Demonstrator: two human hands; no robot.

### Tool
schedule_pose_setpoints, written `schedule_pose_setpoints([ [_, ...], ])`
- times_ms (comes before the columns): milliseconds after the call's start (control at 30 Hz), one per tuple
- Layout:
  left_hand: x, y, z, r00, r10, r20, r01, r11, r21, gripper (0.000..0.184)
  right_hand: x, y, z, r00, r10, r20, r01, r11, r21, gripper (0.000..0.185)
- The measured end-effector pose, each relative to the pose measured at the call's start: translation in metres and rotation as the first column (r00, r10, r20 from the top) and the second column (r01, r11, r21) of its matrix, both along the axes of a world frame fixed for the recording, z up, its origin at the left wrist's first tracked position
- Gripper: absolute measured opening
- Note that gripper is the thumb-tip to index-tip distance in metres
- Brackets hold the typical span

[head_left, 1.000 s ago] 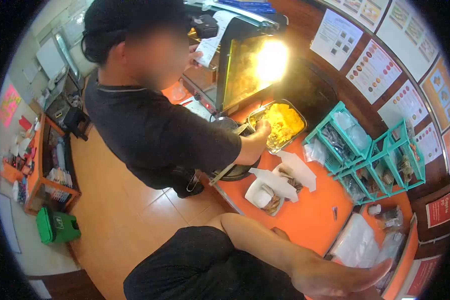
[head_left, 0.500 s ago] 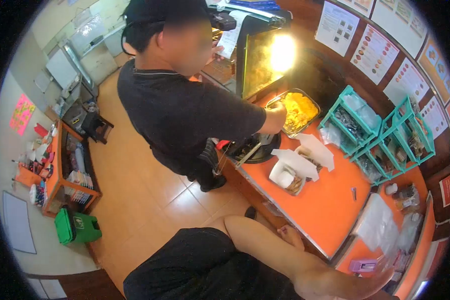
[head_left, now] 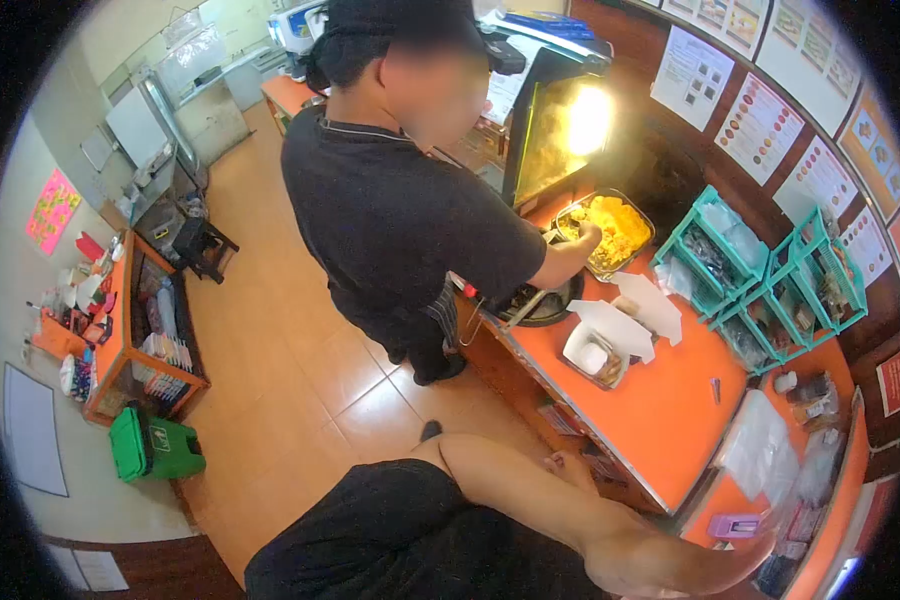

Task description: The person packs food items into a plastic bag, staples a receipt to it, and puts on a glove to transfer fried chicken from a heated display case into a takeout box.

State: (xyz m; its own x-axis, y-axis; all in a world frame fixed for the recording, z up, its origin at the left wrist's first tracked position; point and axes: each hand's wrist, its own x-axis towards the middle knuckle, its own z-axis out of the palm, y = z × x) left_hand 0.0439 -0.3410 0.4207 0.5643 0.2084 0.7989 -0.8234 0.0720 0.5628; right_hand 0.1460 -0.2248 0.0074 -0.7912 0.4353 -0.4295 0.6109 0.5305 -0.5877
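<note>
My left forearm crosses the bottom of the view, and my left hand (head_left: 685, 560) stretches to the right with its fingers extended, nothing visible in it. Close to its fingertips a small purple item (head_left: 735, 526) lies on the lower orange shelf. Beyond that forearm, low beside the counter's side, part of my right hand (head_left: 573, 468) shows; the forearm hides the rest and I cannot make out its grip. On the orange counter (head_left: 660, 420) stand two white takeaway boxes, the nearer box (head_left: 610, 350) open with food and a round white cup inside.
A co-worker in black (head_left: 410, 220) stands at the counter, one hand at a tray of yellow food (head_left: 620, 225) beneath a bright lamp. Teal baskets (head_left: 770, 290) hold packets. Clear plastic bags (head_left: 760, 445) lie at right. A green bin (head_left: 155, 447) stands at left.
The view has shifted, so the co-worker and counter appear farther right. The co-worker's hand has moved over the yellow food tray. My arms keep nearly the same pose.
</note>
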Motion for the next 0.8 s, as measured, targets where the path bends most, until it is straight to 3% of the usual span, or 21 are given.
schedule_pose_setpoints([
  [67, -0.007, -0.013, -0.003, 1.000, 0.016, -0.025, -0.015, 1.000, 0.017, 0.082, -0.014, -0.016, 0.007, 0.999, -0.026, 0.023, 0.025, 1.000, 0.010, 0.046],
  [133, -0.019, -0.032, -0.006, 0.999, 0.025, -0.041, -0.023, 0.999, 0.046, 0.083, -0.028, -0.023, 0.004, 0.982, 0.034, 0.184, -0.034, 0.999, -0.003, 0.044],
  [233, -0.045, -0.069, -0.014, 0.996, 0.047, -0.080, -0.040, 0.995, 0.087, 0.084, -0.055, -0.043, 0.003, 0.987, 0.057, 0.149, -0.061, 0.998, 0.022, 0.043],
  [300, -0.073, -0.100, -0.022, 0.992, 0.067, -0.107, -0.057, 0.994, 0.095, 0.085, -0.075, -0.057, -0.027, 0.987, 0.094, 0.132, -0.100, 0.994, 0.036, 0.042],
  [367, -0.111, -0.136, -0.024, 0.991, 0.102, -0.084, -0.101, 0.995, 0.025, 0.076, -0.098, -0.059, -0.083, 0.987, 0.116, 0.113, -0.123, 0.990, 0.061, 0.041],
  [433, -0.156, -0.177, -0.026, 0.985, 0.169, -0.047, -0.174, 0.976, -0.128, 0.067, -0.114, -0.065, -0.169, 0.936, 0.352, -0.007, -0.339, 0.906, 0.256, 0.041],
  [500, -0.198, -0.215, -0.032, 0.980, 0.195, -0.033, -0.196, 0.940, -0.280, 0.070, -0.121, -0.081, -0.320, 0.981, 0.013, 0.191, -0.052, 0.978, 0.201, 0.036],
  [533, -0.219, -0.228, -0.046, 0.989, 0.142, -0.030, -0.145, 0.951, -0.273, 0.070, -0.128, -0.092, -0.380, 0.946, -0.156, 0.284, 0.099, 0.974, 0.205, 0.033],
  [600, -0.265, -0.249, -0.072, 0.876, 0.445, -0.188, -0.443, 0.895, 0.052, 0.050, -0.176, -0.149, -0.292, 0.941, -0.073, 0.331, 0.136, 0.976, -0.173, 0.052],
  [633, -0.288, -0.266, -0.076, 0.893, 0.408, -0.191, -0.404, 0.913, 0.060, 0.050, -0.203, -0.180, -0.236, 0.930, -0.038, 0.364, 0.173, 0.923, -0.345, 0.063],
  [700, -0.332, -0.302, -0.078, 0.741, 0.561, -0.370, -0.554, 0.821, 0.136, 0.032, -0.225, -0.235, -0.238, 0.894, -0.204, 0.398, 0.349, 0.876, -0.334, 0.061],
  [733, -0.354, -0.314, -0.077, 0.783, 0.501, -0.368, -0.491, 0.861, 0.128, 0.032, -0.224, -0.258, -0.237, 0.847, -0.310, 0.433, 0.464, 0.827, -0.316, 0.060],
  [800, -0.403, -0.336, -0.080, 0.588, 0.675, -0.446, -0.648, 0.723, 0.240, 0.031, -0.232, -0.289, -0.246, 0.807, -0.328, 0.491, 0.506, 0.813, -0.288, 0.055],
])
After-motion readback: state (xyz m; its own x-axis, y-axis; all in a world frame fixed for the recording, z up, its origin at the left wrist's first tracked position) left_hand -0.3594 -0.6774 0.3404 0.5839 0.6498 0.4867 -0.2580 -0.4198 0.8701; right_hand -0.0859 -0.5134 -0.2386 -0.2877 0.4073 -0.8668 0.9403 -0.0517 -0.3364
